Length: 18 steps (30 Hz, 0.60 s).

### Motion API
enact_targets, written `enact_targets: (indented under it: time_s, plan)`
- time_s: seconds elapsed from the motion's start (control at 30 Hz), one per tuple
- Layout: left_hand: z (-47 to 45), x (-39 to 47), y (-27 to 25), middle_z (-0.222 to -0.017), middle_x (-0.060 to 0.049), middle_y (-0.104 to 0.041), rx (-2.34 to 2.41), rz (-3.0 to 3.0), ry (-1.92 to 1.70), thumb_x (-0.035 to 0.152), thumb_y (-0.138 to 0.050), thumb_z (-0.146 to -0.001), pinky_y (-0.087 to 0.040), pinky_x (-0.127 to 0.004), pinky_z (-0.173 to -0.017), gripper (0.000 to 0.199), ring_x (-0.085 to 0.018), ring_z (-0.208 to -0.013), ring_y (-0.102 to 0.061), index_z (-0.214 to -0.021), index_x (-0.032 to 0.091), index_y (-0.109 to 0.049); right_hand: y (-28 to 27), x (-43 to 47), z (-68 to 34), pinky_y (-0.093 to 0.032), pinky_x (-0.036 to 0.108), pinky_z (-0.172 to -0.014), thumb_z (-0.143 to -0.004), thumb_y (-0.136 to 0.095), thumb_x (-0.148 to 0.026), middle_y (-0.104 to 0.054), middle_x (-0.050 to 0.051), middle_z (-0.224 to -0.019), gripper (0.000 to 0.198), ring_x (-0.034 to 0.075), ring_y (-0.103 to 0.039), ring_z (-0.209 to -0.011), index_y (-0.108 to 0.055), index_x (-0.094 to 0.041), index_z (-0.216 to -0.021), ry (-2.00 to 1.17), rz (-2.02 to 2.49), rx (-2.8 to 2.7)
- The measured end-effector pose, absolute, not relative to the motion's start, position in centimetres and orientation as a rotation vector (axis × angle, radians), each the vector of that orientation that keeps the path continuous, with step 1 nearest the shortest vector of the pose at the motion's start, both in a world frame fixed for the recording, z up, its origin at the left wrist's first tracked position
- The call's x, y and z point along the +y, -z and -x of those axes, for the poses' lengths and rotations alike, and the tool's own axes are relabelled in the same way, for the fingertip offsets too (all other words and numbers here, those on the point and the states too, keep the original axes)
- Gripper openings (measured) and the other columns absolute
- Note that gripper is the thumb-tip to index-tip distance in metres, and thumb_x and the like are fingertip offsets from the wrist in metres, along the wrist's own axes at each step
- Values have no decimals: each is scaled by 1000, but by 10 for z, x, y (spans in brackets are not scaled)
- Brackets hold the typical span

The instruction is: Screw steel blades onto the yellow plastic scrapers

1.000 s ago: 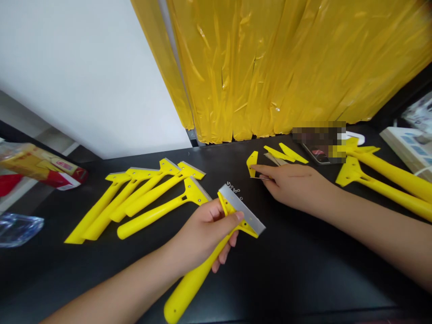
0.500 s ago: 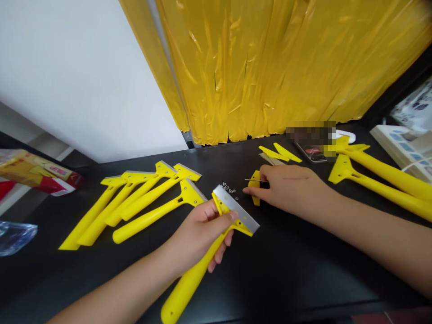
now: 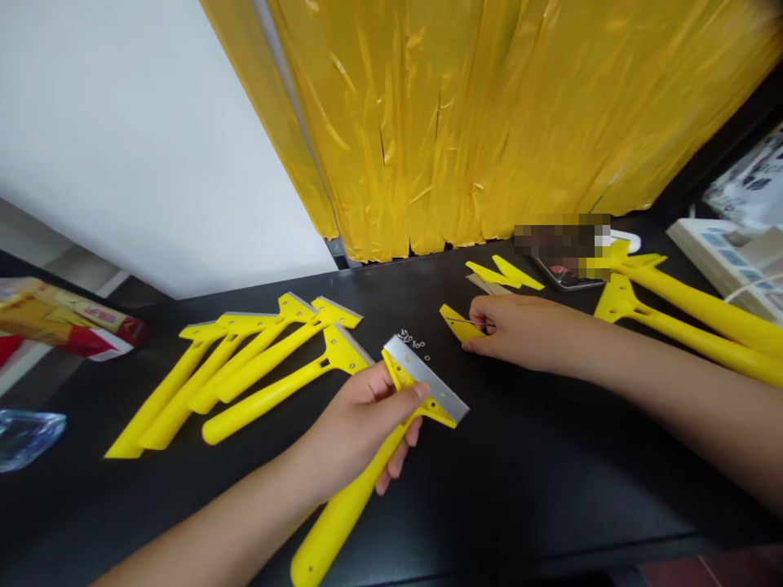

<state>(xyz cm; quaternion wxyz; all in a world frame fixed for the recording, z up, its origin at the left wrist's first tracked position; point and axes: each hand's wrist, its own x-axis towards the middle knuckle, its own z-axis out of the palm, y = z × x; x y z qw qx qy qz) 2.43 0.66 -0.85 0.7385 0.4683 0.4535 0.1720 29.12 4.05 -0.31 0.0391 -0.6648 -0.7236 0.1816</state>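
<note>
My left hand (image 3: pixel 373 416) is wrapped around the neck of a yellow scraper (image 3: pixel 348 518), thumb on its head. A wide metal blade (image 3: pixel 431 379) lies across that head, with small holes showing near it. Further right, my right hand (image 3: pixel 519 330) is closed in a pinch, with a thin metal rod (image 3: pixel 463 319) sticking out between the fingers. The same fingers are on one end of a small yellow plate (image 3: pixel 453 321), now tilted at the table. Small metal nuts or screws (image 3: pixel 413 338) lie loose just beyond the blade.
Several yellow scrapers (image 3: pixel 269 350) lie fanned out on the left. More yellow scraper handles (image 3: pixel 691 330) rest at the right. Behind my right hand are yellow plates (image 3: pixel 517 273), brownish strips (image 3: pixel 486 284) and a phone (image 3: pixel 568 281). A red and yellow package (image 3: pixel 73 318) sits far left.
My right fingers have closed on the yellow plate and turned it, so it now slants. That hand has shifted slightly right. My left hand keeps the scraper in place.
</note>
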Motion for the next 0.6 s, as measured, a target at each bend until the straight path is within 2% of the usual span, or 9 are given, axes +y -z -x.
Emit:
enact_targets:
  time_s: [0.1, 0.27, 0.33, 0.47, 0.6]
  plan:
    - [-25, 7, 9, -64, 5, -64, 982, -1022, -371, 46, -74, -98, -45, -15, -30, 31, -9, -39, -55, -90, 21, -57, 1, 38, -292, -38, 32, -59, -99, -66, -44, -69, 2, -82, 26, 21, -63, -71, -60, -26, -82, -602, 1953, -2234]
    - [-25, 6, 11, -64, 5, -64, 966, -1005, -387, 44, -72, -99, -45, -15, -30, 29, -9, -38, -54, -90, 22, -56, -12, 27, -291, -37, 32, -60, -107, -50, -64, -51, -1, -71, 51, 16, -49, -66, -45, -24, -75, -777, 1600, -2073]
    - [-25, 6, 12, -64, 5, -64, 961, -998, -388, 44, -72, -99, -45, -15, -30, 29, -9, -38, -54, -90, 22, -56, -19, 21, -288, -35, 32, -58, -108, -48, -66, -45, -2, -71, 53, 16, -44, -65, -47, -24, -75, -948, 1443, -1989]
    - [-24, 7, 12, -64, 5, -65, 954, -989, -392, 43, -72, -98, -45, -15, -30, 27, -9, -38, -54, -91, 21, -57, -23, 9, -276, -28, 31, -55, -101, -65, -63, -42, -3, -69, 48, 14, -36, -63, -56, -24, -75, -1328, 1304, -1873]
    - [-24, 6, 10, -63, 5, -64, 935, -976, -397, 42, -72, -97, -45, -15, -31, 25, -9, -39, -55, -94, 21, -59, -13, 8, -263, -27, 30, -55, -93, -77, -57, -44, -4, -66, 47, 13, -35, -63, -55, -23, -69, -1462, 1286, -1743]
